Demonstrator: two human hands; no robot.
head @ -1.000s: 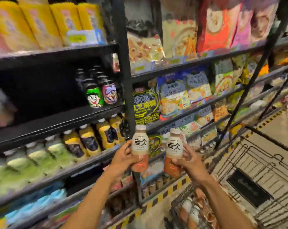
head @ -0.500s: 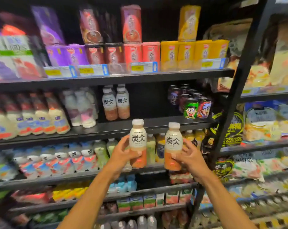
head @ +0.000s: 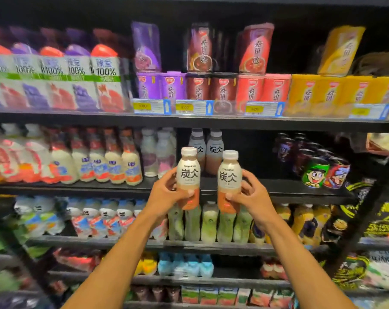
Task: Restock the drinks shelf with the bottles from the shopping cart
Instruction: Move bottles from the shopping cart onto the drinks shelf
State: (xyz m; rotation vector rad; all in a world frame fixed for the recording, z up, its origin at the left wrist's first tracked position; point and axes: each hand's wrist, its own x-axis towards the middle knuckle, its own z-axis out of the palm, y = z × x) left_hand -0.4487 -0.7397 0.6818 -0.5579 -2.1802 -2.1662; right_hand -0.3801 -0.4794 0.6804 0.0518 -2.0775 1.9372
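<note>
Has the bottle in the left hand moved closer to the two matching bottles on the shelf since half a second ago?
Yes. The bottle in the left hand has risen toward the matching bottles; its cap now overlaps them.

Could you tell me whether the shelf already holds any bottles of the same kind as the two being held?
Yes, two matching white-capped brown drink bottles stand at the back of the black middle shelf, directly behind the held pair.

Four white-capped milk-tea bottles show: one in the left hand [head: 164,192], one in the right hand [head: 253,197], and two more on the drinks shelf [head: 278,186] at twelve o'clock from them. Five green bottles stand at six o'clock.
</note>
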